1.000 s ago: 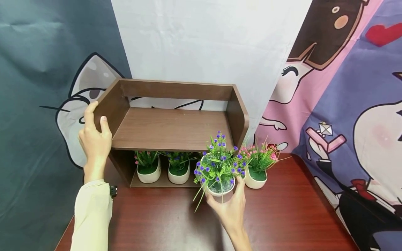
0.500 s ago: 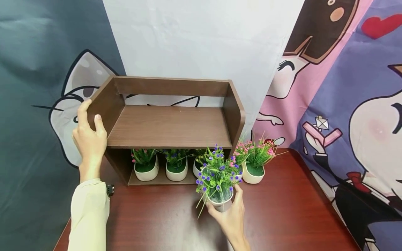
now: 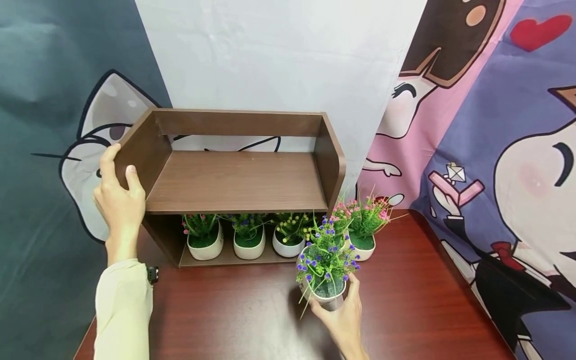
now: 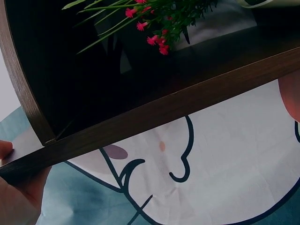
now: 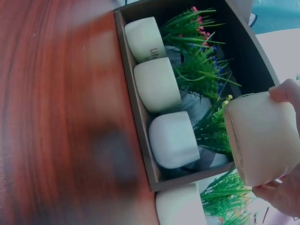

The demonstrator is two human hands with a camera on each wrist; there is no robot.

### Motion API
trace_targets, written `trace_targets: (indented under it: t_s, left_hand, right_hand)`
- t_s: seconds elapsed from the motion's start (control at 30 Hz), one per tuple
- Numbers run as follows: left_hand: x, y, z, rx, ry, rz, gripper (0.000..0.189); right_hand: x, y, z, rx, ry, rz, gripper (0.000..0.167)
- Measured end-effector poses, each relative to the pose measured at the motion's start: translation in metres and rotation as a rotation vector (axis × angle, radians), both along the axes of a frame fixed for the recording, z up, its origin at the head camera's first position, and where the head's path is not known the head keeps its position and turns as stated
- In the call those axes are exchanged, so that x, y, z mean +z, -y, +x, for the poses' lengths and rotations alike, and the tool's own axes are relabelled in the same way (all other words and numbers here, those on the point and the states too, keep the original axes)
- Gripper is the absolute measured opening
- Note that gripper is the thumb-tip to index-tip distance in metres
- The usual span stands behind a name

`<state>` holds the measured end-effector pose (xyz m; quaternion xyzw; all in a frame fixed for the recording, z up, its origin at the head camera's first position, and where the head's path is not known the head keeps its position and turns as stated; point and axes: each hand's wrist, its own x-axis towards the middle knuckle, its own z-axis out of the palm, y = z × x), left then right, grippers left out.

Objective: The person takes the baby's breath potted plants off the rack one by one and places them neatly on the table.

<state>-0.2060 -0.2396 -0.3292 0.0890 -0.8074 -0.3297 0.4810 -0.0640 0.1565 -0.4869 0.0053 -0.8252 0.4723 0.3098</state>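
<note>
My right hand (image 3: 344, 315) grips a white pot of purple artificial flowers (image 3: 326, 272) in the air before the shelf's right front corner. In the right wrist view, fingers and thumb hold the white pot (image 5: 262, 138) from opposite sides. With the thumb on one face and fingers on the other, my left hand (image 3: 119, 205) holds the left side panel of a brown two-tier shelf (image 3: 243, 182). Its lower tier bears three potted plants: a pink one (image 3: 204, 245), a purple one (image 3: 249, 242) and a yellow one (image 3: 288, 245).
Two pink-flowered potted plants stand right of the shelf; the outer one (image 3: 363, 240) is partly covered, the other mostly hidden by the purple flowers. Beneath everything lies a reddish-brown wooden table (image 3: 216, 310). Printed cloth (image 3: 472, 110) hangs behind and at the sides.
My right hand has carried the purple-flowered pot rightward and toward me, uncovering the yellow-flowered pot on the lower tier. The left hand keeps its hold on the panel; the head view has shifted slightly.
</note>
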Motion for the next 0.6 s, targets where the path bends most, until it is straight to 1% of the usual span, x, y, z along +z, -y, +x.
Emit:
trace_targets:
  t_s: [0.1,0.3,0.43,0.6]
  left_hand:
    - [-0.001,0.002,0.002,0.0,0.007,-0.008,0.04]
    - [0.0,0.001,0.002,-0.003,-0.001,-0.004,0.04]
    - [0.001,0.0,0.002,-0.01,-0.002,-0.001,0.04]
    - [0.002,0.001,0.003,-0.022,0.007,-0.009,0.041]
  right_hand:
    - [-0.005,-0.001,0.005,-0.005,0.025,0.004,0.091]
    - [-0.013,-0.008,0.007,-0.011,0.046,-0.003,0.093]
    - [-0.016,-0.01,0.009,-0.011,0.041,-0.007,0.093]
    - [-0.018,-0.013,0.01,-0.031,0.028,0.001,0.094]
